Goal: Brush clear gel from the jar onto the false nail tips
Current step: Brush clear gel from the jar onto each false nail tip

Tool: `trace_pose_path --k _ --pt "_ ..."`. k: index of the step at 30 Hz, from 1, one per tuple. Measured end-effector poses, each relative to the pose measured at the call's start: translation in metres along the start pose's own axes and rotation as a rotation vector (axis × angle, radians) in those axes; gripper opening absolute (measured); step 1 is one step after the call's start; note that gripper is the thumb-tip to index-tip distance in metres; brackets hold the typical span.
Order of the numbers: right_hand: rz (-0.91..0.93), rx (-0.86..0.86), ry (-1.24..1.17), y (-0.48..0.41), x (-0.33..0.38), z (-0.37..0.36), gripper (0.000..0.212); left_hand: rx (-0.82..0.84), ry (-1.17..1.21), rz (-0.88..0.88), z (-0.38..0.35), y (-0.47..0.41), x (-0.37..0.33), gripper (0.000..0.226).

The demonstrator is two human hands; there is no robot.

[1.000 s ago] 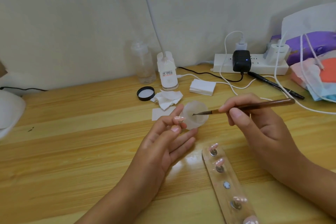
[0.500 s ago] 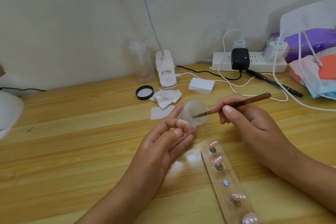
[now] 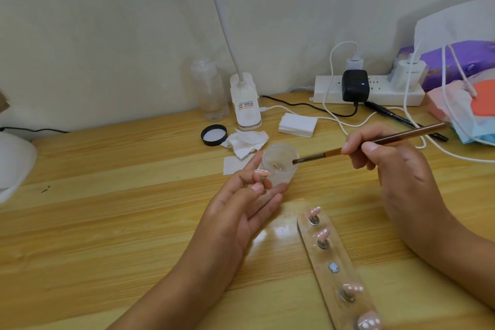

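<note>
A small clear gel jar (image 3: 280, 162) stands open on the wooden desk. My left hand (image 3: 241, 206) lies palm up beside it and pinches a pink false nail tip (image 3: 262, 173) on a small stand between thumb and forefinger. My right hand (image 3: 388, 158) grips a brown-handled brush (image 3: 375, 140); its dark bristle tip sits at the jar's right rim. A clear holder strip (image 3: 338, 270) near the front right carries several pink nail tips on metal pegs, with one peg bare.
The jar's black lid (image 3: 213, 135), crumpled tissue (image 3: 245, 142) and a pad stack (image 3: 297, 124) lie behind the jar. A clip lamp (image 3: 245, 104), clear bottle (image 3: 210, 90), power strip (image 3: 369, 90) with cables, and bags (image 3: 460, 83) line the back.
The brush tip has drawn back from inside the jar to its right rim. My left hand still holds the nail tip beside the jar.
</note>
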State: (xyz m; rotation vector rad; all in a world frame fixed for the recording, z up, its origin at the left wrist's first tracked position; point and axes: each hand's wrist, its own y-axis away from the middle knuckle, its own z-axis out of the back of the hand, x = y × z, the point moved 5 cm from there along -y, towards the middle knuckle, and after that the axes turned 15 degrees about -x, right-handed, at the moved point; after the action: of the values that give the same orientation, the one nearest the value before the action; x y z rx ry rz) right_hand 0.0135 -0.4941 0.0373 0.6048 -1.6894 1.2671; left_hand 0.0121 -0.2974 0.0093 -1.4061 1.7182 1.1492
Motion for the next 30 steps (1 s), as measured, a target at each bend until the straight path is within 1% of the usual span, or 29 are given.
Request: trace_pose_path --k 8,12,14,16,18,19,21,23,24,26,30 --pt "0.005 -0.027 0.008 -0.001 -0.002 0.003 0.024 -0.009 -0.002 0.008 0.000 0.001 -0.001 0.018" --pt "-0.022 -0.064 -0.005 -0.003 -0.005 0.006 0.026 -0.007 0.016 0.033 0.003 -0.001 0.002 0.009" --pt "-0.041 -0.080 -0.048 -0.005 -0.007 0.007 0.029 -0.017 0.027 0.033 0.003 -0.002 0.003 0.009" --pt "-0.065 -0.089 -0.092 -0.006 -0.008 0.009 0.023 -0.065 -0.049 -0.032 0.005 -0.003 0.004 0.009" --pt "-0.118 -0.107 -0.128 -0.008 -0.012 0.012 0.019 -0.141 -0.222 -0.143 0.009 -0.003 0.004 0.005" --pt "-0.150 -0.113 -0.146 -0.008 -0.015 0.013 0.019 -0.142 -0.296 -0.181 0.008 -0.001 0.004 0.007" --pt "-0.210 -0.098 -0.191 -0.009 -0.021 0.012 0.023 -0.074 -0.374 -0.225 0.005 0.002 0.004 0.010" --pt "-0.264 -0.059 -0.257 -0.010 -0.023 0.009 0.028 -0.004 -0.396 -0.236 0.000 0.006 0.002 0.006" --pt "-0.283 -0.041 -0.289 -0.011 -0.024 0.007 0.030 0.014 -0.400 -0.236 -0.001 0.007 0.002 0.009" --pt "-0.305 -0.016 -0.337 -0.011 -0.023 0.005 0.033 0.029 -0.384 -0.230 -0.003 0.008 0.002 0.015" --pt "-0.333 0.029 -0.378 -0.010 -0.022 0.002 0.030 0.026 -0.341 -0.224 -0.004 0.009 0.003 0.012"
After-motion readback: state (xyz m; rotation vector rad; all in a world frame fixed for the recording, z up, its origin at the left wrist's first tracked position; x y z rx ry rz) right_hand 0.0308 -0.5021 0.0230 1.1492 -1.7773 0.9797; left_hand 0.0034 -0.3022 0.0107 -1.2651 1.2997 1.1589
